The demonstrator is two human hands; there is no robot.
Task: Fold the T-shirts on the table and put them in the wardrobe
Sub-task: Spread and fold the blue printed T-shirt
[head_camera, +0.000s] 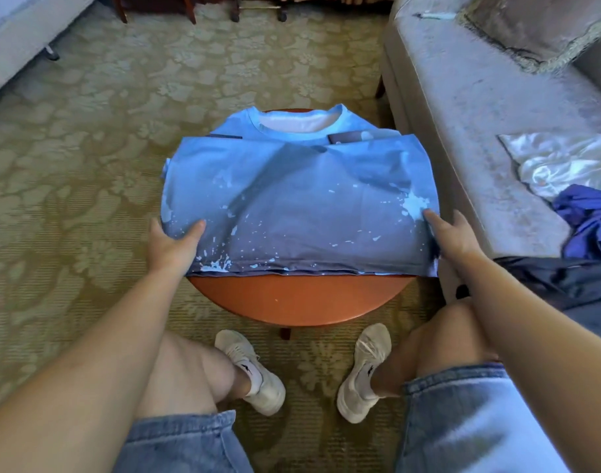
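On the round table (292, 302), T-shirt (292, 192) lies half-folded; my left hand (174, 244) and right hand (452, 237) pinch its side edges. Mid-fold, I reckon; next, bring both sides inward evenly.

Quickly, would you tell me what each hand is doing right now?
Left hand: holding the shirt, left edge.
Right hand: holding the shirt, right edge.

One T-shirt (299, 199), one table (292, 295), two hands (171, 249) (454, 238), two shoes (254, 373) (364, 370), one sofa (463, 114).
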